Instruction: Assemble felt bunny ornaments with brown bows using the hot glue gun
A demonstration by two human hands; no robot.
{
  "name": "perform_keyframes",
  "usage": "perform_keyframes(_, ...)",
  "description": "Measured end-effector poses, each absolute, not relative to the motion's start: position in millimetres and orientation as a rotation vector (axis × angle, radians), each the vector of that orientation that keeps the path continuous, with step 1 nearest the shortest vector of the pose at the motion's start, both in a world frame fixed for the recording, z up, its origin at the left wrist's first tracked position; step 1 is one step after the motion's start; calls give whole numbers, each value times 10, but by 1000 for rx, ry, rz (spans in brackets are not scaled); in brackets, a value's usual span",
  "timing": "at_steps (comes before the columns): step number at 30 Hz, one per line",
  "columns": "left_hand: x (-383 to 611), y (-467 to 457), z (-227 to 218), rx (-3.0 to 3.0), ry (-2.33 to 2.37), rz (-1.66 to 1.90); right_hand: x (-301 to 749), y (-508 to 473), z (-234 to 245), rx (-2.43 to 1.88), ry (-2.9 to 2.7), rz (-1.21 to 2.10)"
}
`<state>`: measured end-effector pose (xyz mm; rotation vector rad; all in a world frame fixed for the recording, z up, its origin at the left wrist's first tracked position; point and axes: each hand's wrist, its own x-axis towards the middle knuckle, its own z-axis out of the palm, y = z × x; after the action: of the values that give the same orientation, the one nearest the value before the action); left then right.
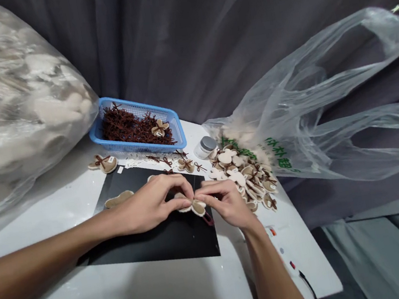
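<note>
Pinched thumb-to-finger, L hand (154,199) and R hand (225,200) both grip a pale-edged beige fabric piece (198,207) above the black mat (154,246), twd its R side. Step in hand: prob. fine fingertip work on the pc.; fingers hide the exact spot. Next move calls for a steady L hold + light R control. Brown bows (199,166) lie beyond, nr the blue mesh basket (126,145).

Left hand (157,204) and right hand (226,203) both pinch one little beige felt piece (198,208) over a black mat (154,245). Blue basket (181,134) of brown bows (120,124) sits beyond them, messy felt pile (239,176) just past the right, huge stuffed plastic bag (18,102) off past the left.
</note>
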<state>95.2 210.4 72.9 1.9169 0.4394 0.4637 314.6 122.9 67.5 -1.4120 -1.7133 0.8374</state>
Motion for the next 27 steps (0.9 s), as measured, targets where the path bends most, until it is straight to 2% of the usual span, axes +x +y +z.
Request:
perform_keyframes(10, 1021, 2121, 671, 1498, 414, 452, 2667, 898, 407, -1500, -1090, 688)
perform_keyframes(18, 1071, 2038, 639, 1432, 520, 465, 2356, 726, 436, -1605, -1198, 430)
perform_keyframes(27, 1058, 2013, 706, 1396, 557, 471, 2389, 609, 499, -1583, -1217, 346)
